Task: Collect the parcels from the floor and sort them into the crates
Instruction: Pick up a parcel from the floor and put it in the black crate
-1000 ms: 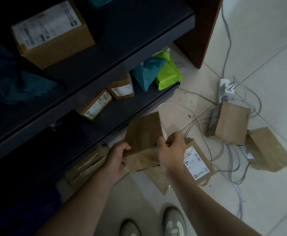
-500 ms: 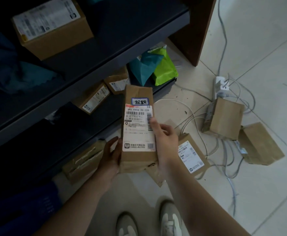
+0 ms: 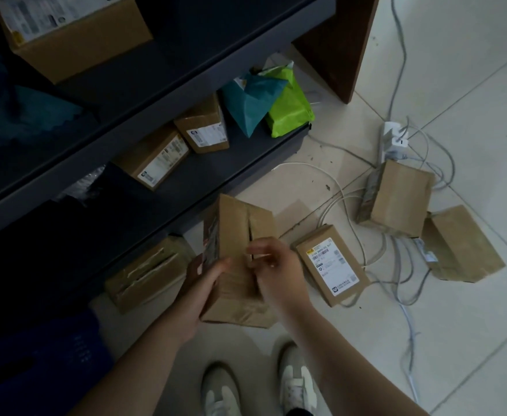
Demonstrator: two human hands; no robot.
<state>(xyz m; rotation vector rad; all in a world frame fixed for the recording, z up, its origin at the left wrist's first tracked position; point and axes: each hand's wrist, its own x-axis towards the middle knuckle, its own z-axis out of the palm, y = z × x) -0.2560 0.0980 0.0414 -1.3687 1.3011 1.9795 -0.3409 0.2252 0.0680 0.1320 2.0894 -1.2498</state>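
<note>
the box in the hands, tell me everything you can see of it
The cardboard box is brown, oblong and creased, with a flap seam on the face turned up and a label edge-on along its left side. It is held off the floor, far end toward the shelves. The left hand grips its left edge; the right hand holds its right side.

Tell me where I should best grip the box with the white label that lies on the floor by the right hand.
Come from straight above and pinch across the two long sides of the labelled box: it lies flat, label up, both sides exposed. Mind the grey cables beside it.
</note>
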